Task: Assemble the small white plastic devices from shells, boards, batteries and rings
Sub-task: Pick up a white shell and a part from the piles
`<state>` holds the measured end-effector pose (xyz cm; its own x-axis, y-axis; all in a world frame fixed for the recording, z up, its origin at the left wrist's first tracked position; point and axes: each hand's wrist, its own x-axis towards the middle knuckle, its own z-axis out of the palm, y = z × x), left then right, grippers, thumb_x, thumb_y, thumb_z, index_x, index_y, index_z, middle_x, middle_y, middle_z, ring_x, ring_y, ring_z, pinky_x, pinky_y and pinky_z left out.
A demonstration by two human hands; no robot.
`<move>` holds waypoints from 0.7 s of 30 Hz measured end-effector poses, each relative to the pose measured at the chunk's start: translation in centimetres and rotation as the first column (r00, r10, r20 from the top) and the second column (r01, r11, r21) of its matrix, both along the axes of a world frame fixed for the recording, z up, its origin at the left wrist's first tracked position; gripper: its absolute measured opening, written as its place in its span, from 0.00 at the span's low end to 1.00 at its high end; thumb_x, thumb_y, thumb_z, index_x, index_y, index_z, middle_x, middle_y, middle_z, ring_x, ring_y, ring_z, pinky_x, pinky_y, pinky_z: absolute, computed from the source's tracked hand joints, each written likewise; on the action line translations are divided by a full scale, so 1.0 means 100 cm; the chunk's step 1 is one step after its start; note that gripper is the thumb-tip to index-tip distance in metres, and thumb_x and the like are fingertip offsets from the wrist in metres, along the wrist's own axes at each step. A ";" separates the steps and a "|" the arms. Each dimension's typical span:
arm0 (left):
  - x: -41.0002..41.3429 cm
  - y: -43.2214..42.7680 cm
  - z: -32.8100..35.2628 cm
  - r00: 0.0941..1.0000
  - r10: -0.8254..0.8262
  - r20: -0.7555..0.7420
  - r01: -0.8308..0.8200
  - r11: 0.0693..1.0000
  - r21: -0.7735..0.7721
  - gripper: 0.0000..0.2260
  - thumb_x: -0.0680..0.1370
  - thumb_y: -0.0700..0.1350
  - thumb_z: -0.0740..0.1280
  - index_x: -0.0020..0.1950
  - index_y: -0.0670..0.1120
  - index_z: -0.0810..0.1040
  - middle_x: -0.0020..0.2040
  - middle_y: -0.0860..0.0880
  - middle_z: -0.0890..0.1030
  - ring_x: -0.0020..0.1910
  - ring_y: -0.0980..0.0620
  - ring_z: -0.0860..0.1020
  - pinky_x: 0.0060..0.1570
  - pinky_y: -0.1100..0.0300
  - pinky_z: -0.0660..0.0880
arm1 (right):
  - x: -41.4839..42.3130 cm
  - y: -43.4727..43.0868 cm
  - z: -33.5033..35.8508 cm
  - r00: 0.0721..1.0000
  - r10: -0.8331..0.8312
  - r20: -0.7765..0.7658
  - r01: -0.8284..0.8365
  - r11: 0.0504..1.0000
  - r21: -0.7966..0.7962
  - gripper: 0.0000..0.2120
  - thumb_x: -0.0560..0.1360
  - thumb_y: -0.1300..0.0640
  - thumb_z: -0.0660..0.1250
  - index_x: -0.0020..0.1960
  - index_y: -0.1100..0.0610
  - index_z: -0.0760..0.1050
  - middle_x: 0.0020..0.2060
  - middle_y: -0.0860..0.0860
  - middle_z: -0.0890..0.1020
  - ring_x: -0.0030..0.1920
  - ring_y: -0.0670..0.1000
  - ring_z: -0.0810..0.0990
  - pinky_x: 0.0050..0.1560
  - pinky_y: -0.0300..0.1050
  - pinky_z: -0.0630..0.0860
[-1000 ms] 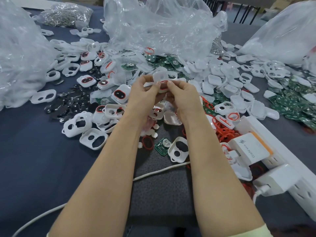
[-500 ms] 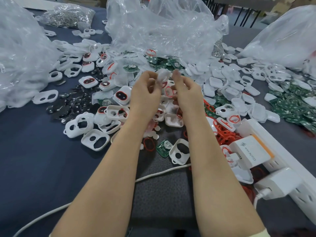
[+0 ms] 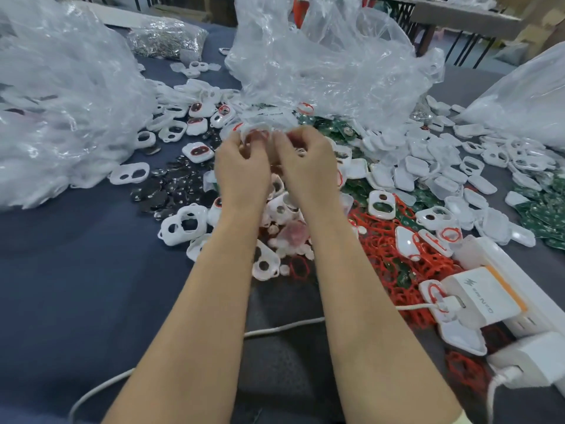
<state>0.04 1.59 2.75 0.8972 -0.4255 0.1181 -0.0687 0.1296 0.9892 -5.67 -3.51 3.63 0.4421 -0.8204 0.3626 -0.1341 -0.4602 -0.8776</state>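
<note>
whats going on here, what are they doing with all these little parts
A person is assembling small white devices by hand. The left hand and right hand are raised together over the middle of the table, both pinching one white shell with red at its opening; blur hides the detail. Spread around lie loose white shells, a heap of red rings, green circuit boards and dark coin batteries, with clear plastic bags behind.

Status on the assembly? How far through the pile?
Early. Done: a few filled units lie left of the hands. In hand: left hand and right hand pinch one red-ringed shell, blurred. Remaining: heaps of empty shells, boards, batteries, red rings.
</note>
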 end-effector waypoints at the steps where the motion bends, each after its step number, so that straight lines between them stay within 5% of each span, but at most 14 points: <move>1: 0.010 0.008 0.001 0.997 0.071 -0.007 -0.071 0.997 -0.017 0.07 0.80 0.43 0.63 0.42 0.47 0.76 0.44 0.44 0.82 0.47 0.44 0.82 0.51 0.41 0.79 | 0.008 0.006 0.000 0.999 0.040 -0.033 -0.041 0.999 -0.034 0.07 0.78 0.56 0.66 0.46 0.58 0.79 0.38 0.46 0.79 0.43 0.48 0.78 0.47 0.40 0.71; 5: 0.054 0.041 0.004 0.964 0.233 -0.125 -0.247 0.962 -0.117 0.06 0.80 0.41 0.60 0.45 0.42 0.73 0.43 0.42 0.83 0.44 0.44 0.84 0.45 0.44 0.81 | 0.041 0.027 -0.002 0.946 0.162 -0.282 -0.218 0.960 -0.178 0.09 0.77 0.54 0.67 0.52 0.59 0.80 0.47 0.52 0.82 0.50 0.51 0.78 0.50 0.41 0.71; 8: 0.074 0.057 0.008 0.916 0.303 -0.264 -0.351 0.922 -0.162 0.06 0.79 0.41 0.61 0.42 0.45 0.70 0.49 0.38 0.82 0.48 0.41 0.82 0.51 0.42 0.79 | 0.071 0.048 -0.007 0.772 0.184 -0.609 -0.417 0.869 -0.267 0.11 0.75 0.52 0.68 0.55 0.53 0.79 0.52 0.54 0.82 0.54 0.56 0.79 0.52 0.47 0.75; 12: 0.079 0.063 0.013 0.870 0.207 -0.448 -0.375 0.868 -0.326 0.05 0.81 0.39 0.57 0.48 0.45 0.71 0.42 0.47 0.80 0.38 0.54 0.82 0.38 0.62 0.79 | 0.092 0.066 -0.014 0.547 0.004 -0.837 -0.484 0.817 -0.312 0.14 0.76 0.58 0.62 0.61 0.55 0.73 0.59 0.56 0.78 0.60 0.59 0.76 0.55 0.50 0.70; 14: 0.076 0.060 0.014 0.864 0.172 -0.473 -0.352 0.878 -0.324 0.06 0.80 0.38 0.56 0.51 0.43 0.72 0.43 0.47 0.80 0.39 0.52 0.81 0.37 0.63 0.78 | 0.093 0.066 -0.014 0.571 0.054 -0.819 -0.471 0.839 -0.272 0.13 0.77 0.61 0.58 0.60 0.58 0.73 0.58 0.57 0.79 0.59 0.60 0.77 0.51 0.49 0.70; 17: 0.067 0.050 0.017 0.856 0.105 -0.506 -0.313 0.884 -0.346 0.06 0.81 0.38 0.56 0.47 0.43 0.71 0.41 0.46 0.79 0.36 0.51 0.80 0.34 0.63 0.78 | 0.083 0.056 -0.009 0.729 0.153 -0.667 -0.390 0.894 -0.221 0.10 0.79 0.60 0.58 0.55 0.61 0.76 0.52 0.58 0.81 0.53 0.59 0.79 0.46 0.45 0.71; 21: 0.046 0.034 0.017 0.889 -0.038 -0.457 -0.140 0.927 -0.349 0.06 0.82 0.39 0.57 0.48 0.43 0.72 0.40 0.44 0.81 0.34 0.52 0.82 0.34 0.61 0.80 | 0.040 0.016 0.004 0.954 0.170 -0.246 -0.183 0.983 -0.029 0.05 0.76 0.59 0.68 0.51 0.60 0.78 0.45 0.56 0.84 0.44 0.51 0.82 0.48 0.43 0.79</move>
<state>4.62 4.99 4.50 0.9085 -0.3840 -0.1647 0.3525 0.4930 0.7954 -1.70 -1.93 4.04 0.6578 -0.7045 0.2664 -0.2517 -0.5390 -0.8038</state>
